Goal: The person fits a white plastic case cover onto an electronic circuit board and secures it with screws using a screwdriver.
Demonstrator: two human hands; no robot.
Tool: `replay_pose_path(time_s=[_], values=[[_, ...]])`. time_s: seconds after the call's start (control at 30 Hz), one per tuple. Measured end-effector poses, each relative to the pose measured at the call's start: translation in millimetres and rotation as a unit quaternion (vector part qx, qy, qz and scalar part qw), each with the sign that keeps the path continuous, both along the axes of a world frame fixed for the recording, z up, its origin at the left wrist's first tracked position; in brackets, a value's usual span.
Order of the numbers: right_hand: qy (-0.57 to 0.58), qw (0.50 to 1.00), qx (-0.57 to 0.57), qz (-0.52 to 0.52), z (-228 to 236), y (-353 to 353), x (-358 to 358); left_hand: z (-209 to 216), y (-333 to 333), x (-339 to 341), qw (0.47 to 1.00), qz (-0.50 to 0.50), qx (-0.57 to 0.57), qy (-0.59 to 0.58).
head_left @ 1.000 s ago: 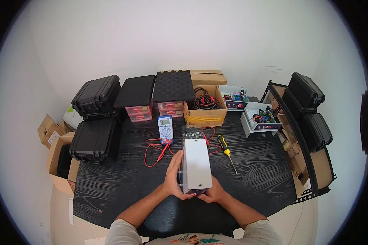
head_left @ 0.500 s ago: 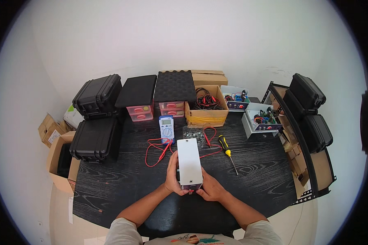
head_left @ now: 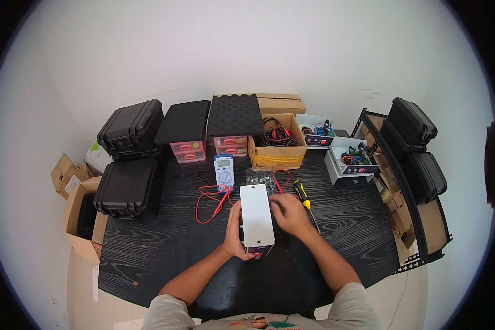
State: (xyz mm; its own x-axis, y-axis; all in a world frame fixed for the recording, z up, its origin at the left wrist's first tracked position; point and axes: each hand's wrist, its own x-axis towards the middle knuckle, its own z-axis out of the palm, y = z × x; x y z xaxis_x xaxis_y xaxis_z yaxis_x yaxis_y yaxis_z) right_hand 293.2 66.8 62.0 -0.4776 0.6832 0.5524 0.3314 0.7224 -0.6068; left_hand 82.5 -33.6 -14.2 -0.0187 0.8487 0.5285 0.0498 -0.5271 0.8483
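A: State the position of the white enclosure [head_left: 257, 215].
B: It is at the near middle of the black surface [head_left: 143, 247], long side pointing away from the person, top face up. Whether it touches the surface cannot be told. Its near end shows a dark panel with a red part [head_left: 258, 255].

A: State the left hand [head_left: 234, 234].
B: It clamps the enclosure along the left side; fingers extend up that side, and the thumb lies at the near end.

A: State the right hand [head_left: 290, 214].
B: Its fingers are curled, just beside the right side of the enclosure near the far end. Whether they touch it or pinch anything cannot be told.

A: List the adjacent items.
B: A clear tray of small parts [head_left: 254, 178] is just beyond the enclosure. The blue-and-white multimeter [head_left: 224, 174] is to the left of the tray, with red test leads [head_left: 219, 209] near its lower end. The yellow-and-black screwdriver [head_left: 301, 192] lies to the right of the tray, shaft toward the person.
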Motion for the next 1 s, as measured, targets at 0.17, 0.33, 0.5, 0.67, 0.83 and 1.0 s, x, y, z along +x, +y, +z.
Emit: replay_pose_path(time_s=[0.17, 0.33, 0.5, 0.67, 0.83, 1.0], values=[[-0.180, 0.983, 0.027, -0.029, 28, 74, -54, -5, 1, -6, 0.999, 0.016, 0.026, 0.036], [-0.422, 0.903, 0.036, -0.079, 8, 106, -85, -10, 6, -9, 0.999, -0.001, 0.031, 0.039], [-0.430, 0.899, -0.005, -0.089, 1, 115, -98, -13, 9, -11, 0.997, -0.010, 0.044, 0.066], [-0.416, 0.907, -0.004, -0.070, -1, 116, -108, -18, 7, -15, 0.997, -0.013, 0.027, 0.072], [-0.398, 0.914, -0.028, -0.075, -14, 125, -105, -18, 9, -10, 0.998, -0.029, 0.027, 0.057], [-0.413, 0.910, -0.017, -0.015, -26, 141, -100, -12, 6, -10, 0.994, -0.011, 0.047, 0.094]])
